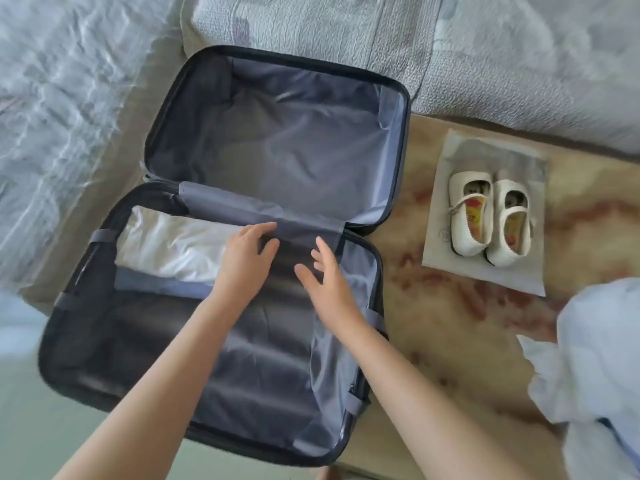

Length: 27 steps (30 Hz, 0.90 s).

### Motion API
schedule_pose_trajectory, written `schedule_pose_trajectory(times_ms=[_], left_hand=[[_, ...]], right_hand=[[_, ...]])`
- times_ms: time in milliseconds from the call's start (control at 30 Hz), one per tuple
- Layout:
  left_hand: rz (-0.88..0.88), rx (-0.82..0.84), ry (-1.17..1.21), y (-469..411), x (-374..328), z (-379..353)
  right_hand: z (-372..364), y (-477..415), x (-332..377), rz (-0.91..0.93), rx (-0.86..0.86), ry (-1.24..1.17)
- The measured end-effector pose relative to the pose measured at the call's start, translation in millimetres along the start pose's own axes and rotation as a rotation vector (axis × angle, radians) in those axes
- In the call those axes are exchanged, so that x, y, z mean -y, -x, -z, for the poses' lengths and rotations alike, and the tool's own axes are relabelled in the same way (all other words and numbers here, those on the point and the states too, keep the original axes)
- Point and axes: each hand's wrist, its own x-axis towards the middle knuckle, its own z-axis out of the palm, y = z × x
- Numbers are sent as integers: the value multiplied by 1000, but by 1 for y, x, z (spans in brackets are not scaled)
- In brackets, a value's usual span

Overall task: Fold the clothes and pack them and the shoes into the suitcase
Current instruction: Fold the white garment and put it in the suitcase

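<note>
A grey quilt (311, 26) lay at the far side, with a flat bag (498, 157) on the patterned rug (450, 341).

We see a suitcase (304, 55) with a black shell and a plain grey-blue lining (277, 133). Its straps (102, 236) are mid grey, and the folded garment (173, 244) inside is white. The shoes (488, 220) are cream-white with dark sole edges, and their insoles carry a yellow and red print. The bag (450, 271) is pale grey. The mat (433, 323) is beige with reddish-brown blotches. The bedspread (485, 46) is light grey with a quilted pattern, and the shirt (602, 358) is pale blue.
</note>
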Motion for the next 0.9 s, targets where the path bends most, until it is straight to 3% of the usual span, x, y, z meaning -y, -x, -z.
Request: schedule_pose_trajectory(times_ms=[133, 333, 500, 600, 767, 900], left_hand=[[-92, 43, 35, 24, -57, -48], [-84, 187, 40, 59, -127, -120], [-52, 259, 33, 84, -168, -171], [-61, 363, 30, 99, -191, -206], [-102, 519, 63, 129, -243, -267], [-115, 641, 129, 149, -280, -307]], right_hand=[[67, 30, -13, 10, -106, -111], [162, 76, -58, -59, -294, -201], [238, 126, -117, -144, -382, -128], [287, 161, -159, -135, -534, 89], [377, 209, -207, -118, -933, 706], [438, 225, -232, -285, -1015, 796]])
